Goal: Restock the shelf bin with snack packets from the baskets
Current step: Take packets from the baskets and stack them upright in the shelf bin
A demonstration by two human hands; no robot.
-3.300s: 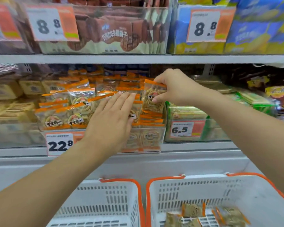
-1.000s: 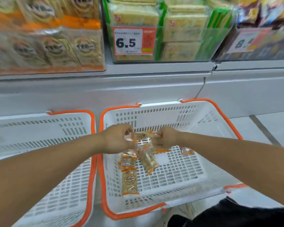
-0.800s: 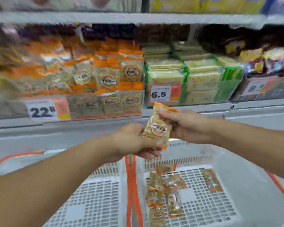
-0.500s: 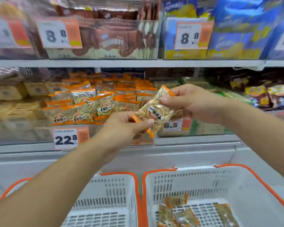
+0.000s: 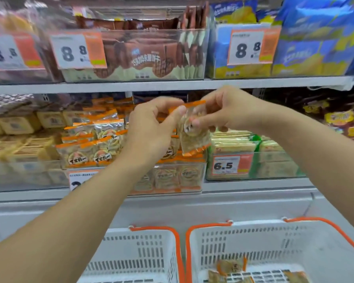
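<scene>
**Orange-edged snack packet held up at the shelf bin by two hands**

Orange-trimmed and clear, one snack packet [image 5: 193, 131] hangs in front of the shelf bin [image 5: 178, 176], pinched from both sides. The left hand [image 5: 151, 127] grips its upper left corner between thumb and curled fingers; the right hand [image 5: 223, 111] pinches its top right and face with fingertips. Behind the hands, the clear bin holds many matching packets, too blurred and overlapped to count. Two white baskets with orange rims sit below: the left basket [image 5: 151, 252] shows no packets in its visible part, and the right basket [image 5: 274, 242] holds at least three packets [image 5: 231, 266] at the frame's bottom edge. Four price tags are readable; a fifth is half hidden by the left forearm.
</scene>
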